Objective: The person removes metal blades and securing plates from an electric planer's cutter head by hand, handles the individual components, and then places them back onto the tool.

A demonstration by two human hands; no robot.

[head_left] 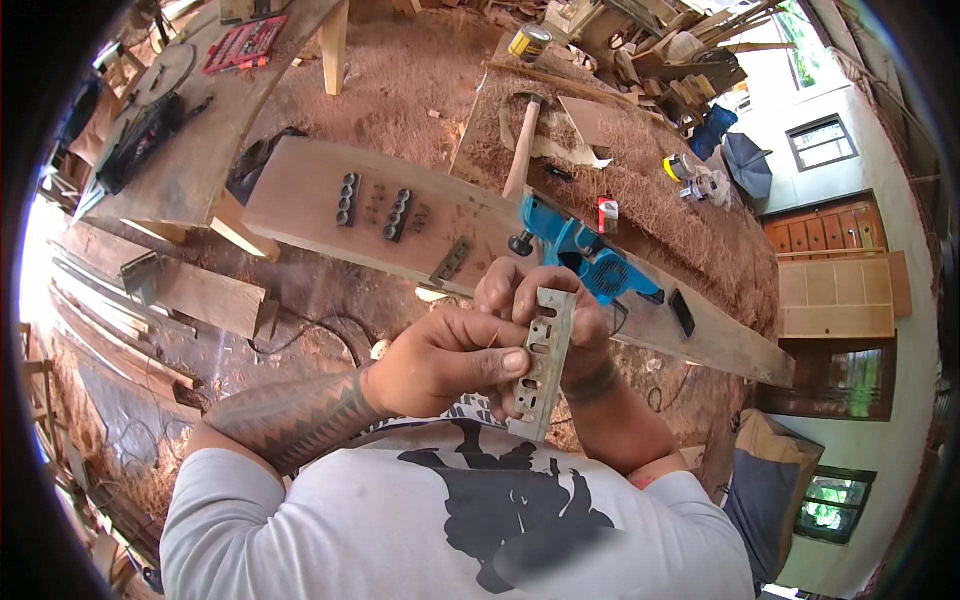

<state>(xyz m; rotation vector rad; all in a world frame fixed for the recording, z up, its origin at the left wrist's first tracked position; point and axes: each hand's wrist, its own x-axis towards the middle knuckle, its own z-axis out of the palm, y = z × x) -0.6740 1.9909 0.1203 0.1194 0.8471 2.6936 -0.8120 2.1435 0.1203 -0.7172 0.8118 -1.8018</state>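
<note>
While both hands meet close in front of the chest, the left hand closes around the lower half of a long, slotted grey metal plate, its thumb pressed flat against the plate's face. Behind the plate, the right hand grips the upper half, fingers curled over its top edge. The plate stands nearly upright, tilted slightly, held clear of everything below.

Just beyond the hands a long wooden plank serves as the worktop, running from the upper left down to the right. On it, right behind the right hand, lies a blue electric planer with a black knob at its near end. Near the planer, a flat dark metal strip rests on the plank, and farther left two dark blocks with round holes lie side by side. A black rectangular piece sits toward the plank's right end.

Behind the plank, a hammer with a wooden handle lies on a sawdust-covered board, and a small red-and-white box stands near it. A round tin with a yellow label is at the top. A red tray of sockets lies on a worktop at the upper left.
</note>
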